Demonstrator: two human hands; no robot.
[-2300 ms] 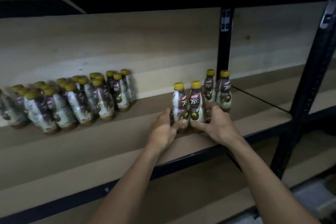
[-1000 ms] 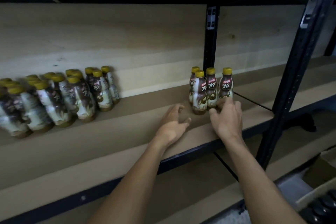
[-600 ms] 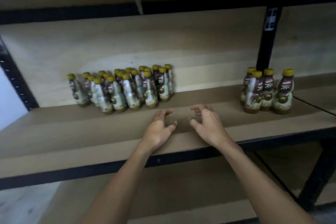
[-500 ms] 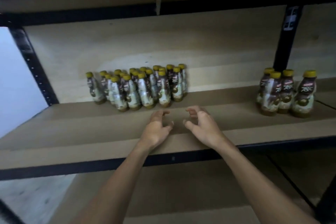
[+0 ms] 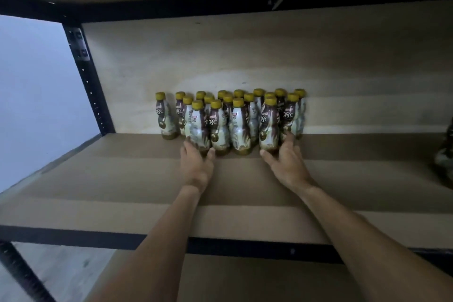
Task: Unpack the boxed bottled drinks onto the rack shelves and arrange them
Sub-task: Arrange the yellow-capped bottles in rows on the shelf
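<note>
Several small bottles (image 5: pixel 230 120) with yellow caps and brown-and-white labels stand upright in a tight cluster at the back of the brown shelf board (image 5: pixel 117 179). My left hand (image 5: pixel 197 165) reaches to the cluster's front left; its thumb and fingers lie either side of the base of the front-left bottle (image 5: pixel 199 127) and touch it. My right hand (image 5: pixel 286 162) touches the front-right bottle (image 5: pixel 269 127), with the thumb below it and straight fingers along its right side. Neither hand lifts a bottle.
A second group of bottles (image 5: pixel 445 152) is cut off at the right edge of the shelf. A black upright post (image 5: pixel 85 76) marks the rack's left end, with a pale wall beyond. Below the black front rail (image 5: pixel 73 238) lies a lower shelf (image 5: pixel 245 279).
My view swung left from the small right-hand group to the large cluster. Both hands left the right bottles, crossed the shelf with nothing in them and now touch the cluster's front bottles.
</note>
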